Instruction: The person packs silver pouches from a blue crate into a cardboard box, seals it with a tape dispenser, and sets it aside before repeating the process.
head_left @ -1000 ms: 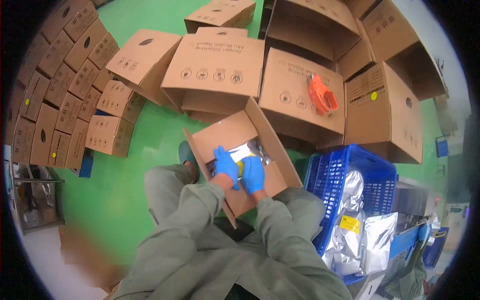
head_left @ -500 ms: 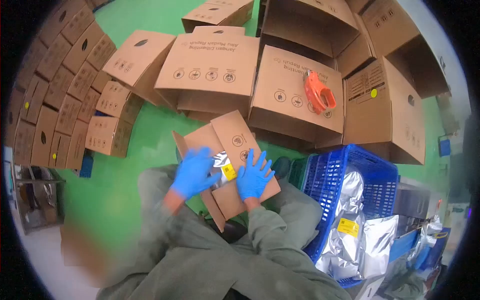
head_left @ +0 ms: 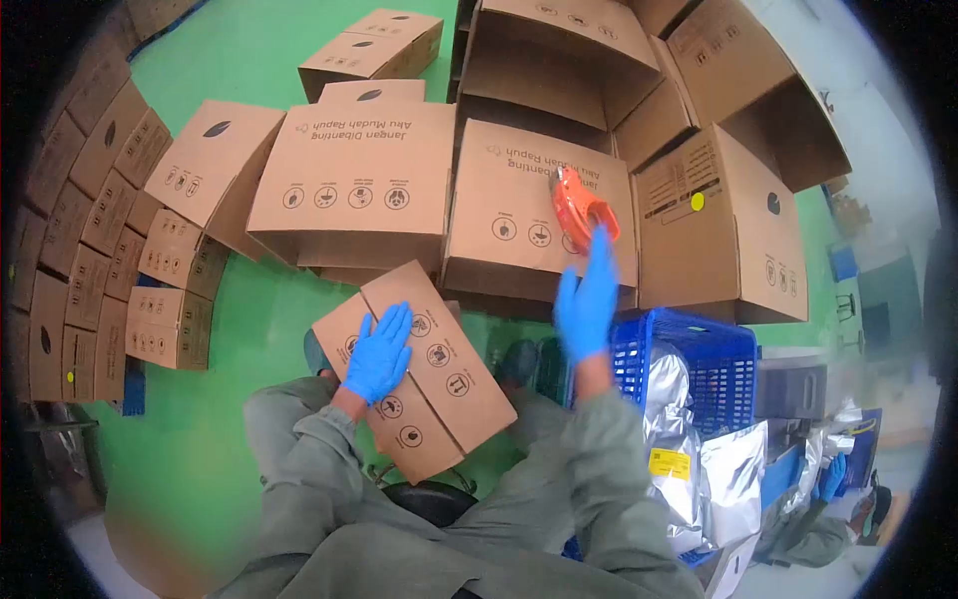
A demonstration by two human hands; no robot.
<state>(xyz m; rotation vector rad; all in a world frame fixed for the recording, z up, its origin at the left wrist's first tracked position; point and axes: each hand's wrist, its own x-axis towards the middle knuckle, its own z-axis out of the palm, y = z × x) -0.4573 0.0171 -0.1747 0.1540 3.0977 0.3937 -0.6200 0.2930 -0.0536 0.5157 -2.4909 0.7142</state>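
A carton [head_left: 436, 389] rests between my knees with its two top flaps folded down, meeting along a seam. My left hand [head_left: 377, 354], in a blue glove, lies flat on the left flap with its fingers stretched out. Farther right, my right hand [head_left: 588, 309], gloved in blue too, is raised and a little blurred, its fingers extended and nothing visible in them. Its fingertips overlap the lower edge of an orange tape dispenser [head_left: 577, 210] lying on a large carton [head_left: 499, 190].
A blue crate [head_left: 714, 334] at my right holds silver pouches [head_left: 736, 479], one with a yellow label. Large cartons [head_left: 349, 180] form a row ahead. More cartons [head_left: 75, 260] are stacked at the left. At the lower right, another person's gloved hand [head_left: 830, 477] shows.
The carton's flaps have been closed over the silver pouch inside. My right hand has left the carton and moved up to the tape dispenser; my left hand has settled on the flap.
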